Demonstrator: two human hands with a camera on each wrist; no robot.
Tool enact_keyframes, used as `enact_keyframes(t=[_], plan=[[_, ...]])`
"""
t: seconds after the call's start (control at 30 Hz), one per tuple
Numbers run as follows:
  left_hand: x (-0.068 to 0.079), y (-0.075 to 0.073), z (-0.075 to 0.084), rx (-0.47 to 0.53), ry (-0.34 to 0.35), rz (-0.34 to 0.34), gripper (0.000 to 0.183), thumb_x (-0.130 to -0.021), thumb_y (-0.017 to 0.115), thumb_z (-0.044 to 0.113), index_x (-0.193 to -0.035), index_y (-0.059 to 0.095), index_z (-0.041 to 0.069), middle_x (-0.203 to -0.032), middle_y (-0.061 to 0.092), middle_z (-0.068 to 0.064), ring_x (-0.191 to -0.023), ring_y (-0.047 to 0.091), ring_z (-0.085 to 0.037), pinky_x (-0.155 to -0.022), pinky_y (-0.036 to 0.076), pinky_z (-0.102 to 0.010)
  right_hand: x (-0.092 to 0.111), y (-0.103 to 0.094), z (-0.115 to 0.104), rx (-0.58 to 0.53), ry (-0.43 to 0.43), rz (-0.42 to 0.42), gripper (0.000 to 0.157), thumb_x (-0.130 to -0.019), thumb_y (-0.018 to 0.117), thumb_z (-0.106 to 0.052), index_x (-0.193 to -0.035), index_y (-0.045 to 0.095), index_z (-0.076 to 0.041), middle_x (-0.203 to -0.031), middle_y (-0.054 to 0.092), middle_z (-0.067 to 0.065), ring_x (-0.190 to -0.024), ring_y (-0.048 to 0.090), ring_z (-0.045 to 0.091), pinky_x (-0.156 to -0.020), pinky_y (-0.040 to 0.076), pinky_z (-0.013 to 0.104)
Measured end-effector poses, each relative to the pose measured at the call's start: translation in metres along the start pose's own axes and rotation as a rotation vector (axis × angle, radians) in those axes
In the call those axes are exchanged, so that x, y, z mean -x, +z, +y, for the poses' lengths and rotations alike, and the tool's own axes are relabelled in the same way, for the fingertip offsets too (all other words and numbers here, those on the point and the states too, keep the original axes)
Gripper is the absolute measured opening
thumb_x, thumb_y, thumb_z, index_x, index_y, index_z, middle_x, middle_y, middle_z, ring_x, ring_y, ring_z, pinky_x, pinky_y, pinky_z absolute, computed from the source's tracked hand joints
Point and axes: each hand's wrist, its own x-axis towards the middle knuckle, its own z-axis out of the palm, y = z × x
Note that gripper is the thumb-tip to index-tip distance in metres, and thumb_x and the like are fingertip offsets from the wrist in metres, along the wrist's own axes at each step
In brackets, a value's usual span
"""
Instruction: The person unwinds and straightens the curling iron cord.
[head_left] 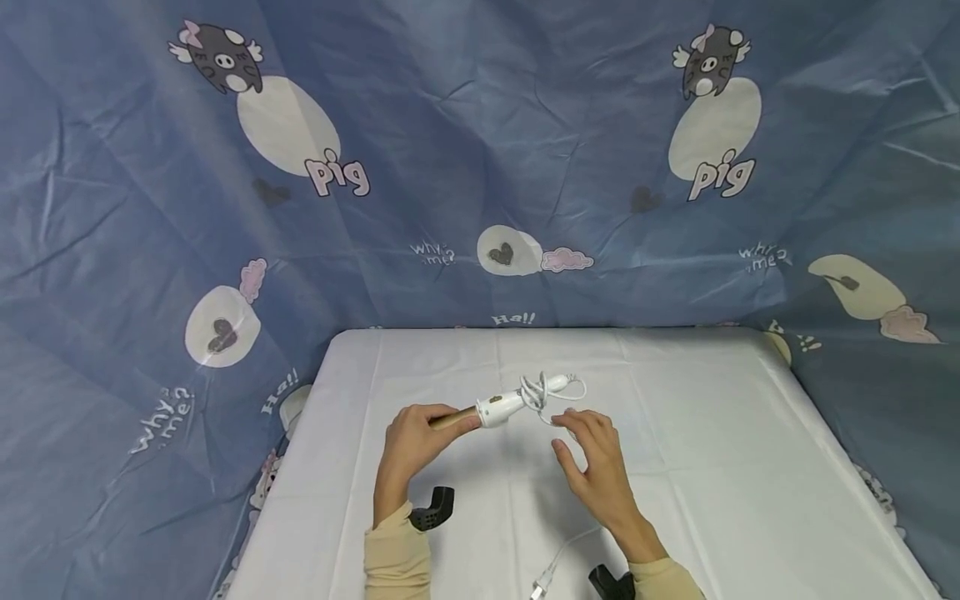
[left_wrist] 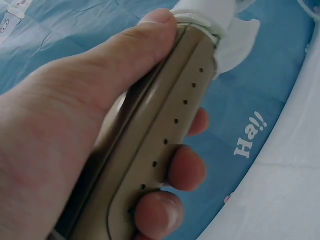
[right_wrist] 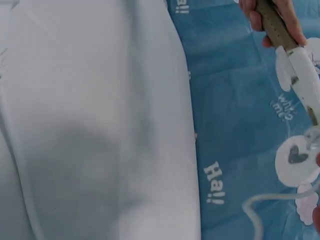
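A curling iron (head_left: 498, 408) with a white handle and a brown-gold barrel (left_wrist: 170, 115) lies tilted in my left hand (head_left: 414, 437), held above the table. My left fingers and thumb grip the barrel, which has a row of small holes. Beside the barrel's end a white lever (left_wrist: 240, 47) sticks out. White cord (head_left: 535, 392) is looped round the handle's far end. My right hand (head_left: 600, 467) is at this cord, thumb and fingers spread apart; in the right wrist view only its fingertips (right_wrist: 317, 217) show at the edge, with cord (right_wrist: 275, 196) beside them.
A white-covered table (head_left: 720, 433) lies below both hands. Near its front, a plug (head_left: 538, 588) ends a trailing stretch of cord. Blue printed cloth (head_left: 420, 167) surrounds the back and sides. Black wrist devices (head_left: 435, 510) sit at both sleeves.
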Motion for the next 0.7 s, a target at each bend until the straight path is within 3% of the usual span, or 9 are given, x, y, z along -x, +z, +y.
enact_keyframes(t=[0.17, 0.27, 0.4, 0.53, 0.7], plan=[[0.001, 0.001, 0.002, 0.052, -0.003, -0.002, 0.04, -0.064, 0.066, 0.076, -0.081, 0.072, 0.04, -0.083, 0.07, 0.014, -0.066, 0.057, -0.008, -0.062, 0.044, -0.029, -0.005, 0.004, 0.001, -0.026, 0.001, -0.051, 0.015, -0.086, 0.068, -0.01, -0.101, 0.068, -0.013, -0.092, 0.066, -0.006, -0.092, 0.055, 0.013, -0.087, 0.034, 0.036], [0.001, 0.002, 0.002, 0.093, 0.008, -0.001, 0.036, -0.064, 0.067, 0.075, -0.078, 0.071, 0.043, -0.08, 0.069, 0.016, -0.066, 0.058, -0.01, -0.062, 0.045, -0.03, -0.008, 0.006, 0.004, -0.065, 0.014, -0.101, 0.009, -0.088, 0.066, -0.01, -0.096, 0.068, -0.013, -0.086, 0.067, -0.007, -0.089, 0.057, 0.011, -0.086, 0.039, 0.033], [0.003, 0.002, 0.001, 0.136, 0.029, 0.025, 0.031, -0.064, 0.07, 0.072, -0.076, 0.071, 0.043, -0.077, 0.069, 0.018, -0.064, 0.059, -0.01, -0.062, 0.045, -0.031, -0.01, 0.008, 0.011, -0.158, 0.065, -0.201, 0.01, -0.091, 0.062, -0.011, -0.098, 0.068, -0.015, -0.088, 0.07, -0.007, -0.083, 0.059, 0.006, -0.074, 0.046, 0.027], [0.005, 0.001, 0.0, 0.163, 0.036, 0.022, 0.031, -0.063, 0.072, 0.069, -0.077, 0.072, 0.041, -0.078, 0.069, 0.017, -0.065, 0.06, -0.009, -0.063, 0.046, -0.031, -0.011, 0.011, 0.018, -0.281, 0.144, -0.289, 0.013, -0.094, 0.057, -0.011, -0.099, 0.067, -0.018, -0.083, 0.066, -0.009, -0.067, 0.054, 0.0, -0.058, 0.045, 0.023], [0.006, 0.0, -0.001, 0.18, 0.029, -0.013, 0.034, -0.06, 0.073, 0.07, -0.077, 0.072, 0.04, -0.079, 0.07, 0.016, -0.067, 0.061, -0.01, -0.063, 0.048, -0.031, -0.01, 0.016, 0.027, -0.313, 0.207, -0.35, 0.013, -0.094, 0.058, -0.011, -0.094, 0.067, -0.02, -0.078, 0.061, -0.011, -0.064, 0.047, -0.001, -0.056, 0.042, 0.019]])
